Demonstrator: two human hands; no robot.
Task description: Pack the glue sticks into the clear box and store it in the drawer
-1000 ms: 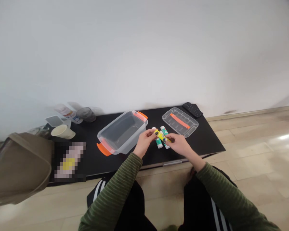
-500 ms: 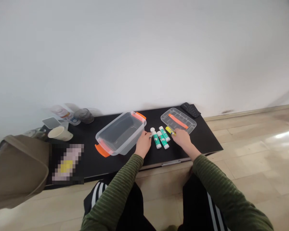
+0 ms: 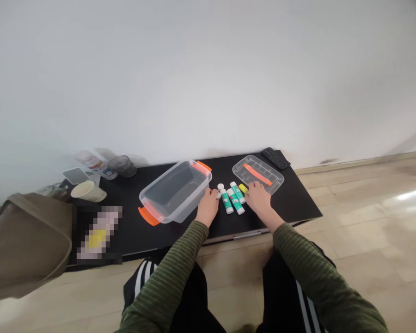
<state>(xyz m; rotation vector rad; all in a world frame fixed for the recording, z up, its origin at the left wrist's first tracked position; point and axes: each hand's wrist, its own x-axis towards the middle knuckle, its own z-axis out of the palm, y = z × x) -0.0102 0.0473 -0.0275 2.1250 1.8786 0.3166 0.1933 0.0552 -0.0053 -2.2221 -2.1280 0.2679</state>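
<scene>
Several green-and-white glue sticks lie side by side on the black table, between my two hands. My left hand is closed beside the clear bin, with a small white thing at its fingertips that I cannot make out. Just above those fingertips shows a round white cap or stick end. On the right, the fingers of my right hand close over a yellow glue stick and partly hide it. Beyond that hand lies a clear lid with an orange strip.
The black table stands against the wall. A black keyboard-like object lies at its far right corner. At left are a paper cup, a bottle, a dark grey rounded object and a brown bag.
My right hand has shifted slightly left, covering more of the yellow glue stick. My left hand stays nearly in place beside the bin. The whole view has moved slightly.
</scene>
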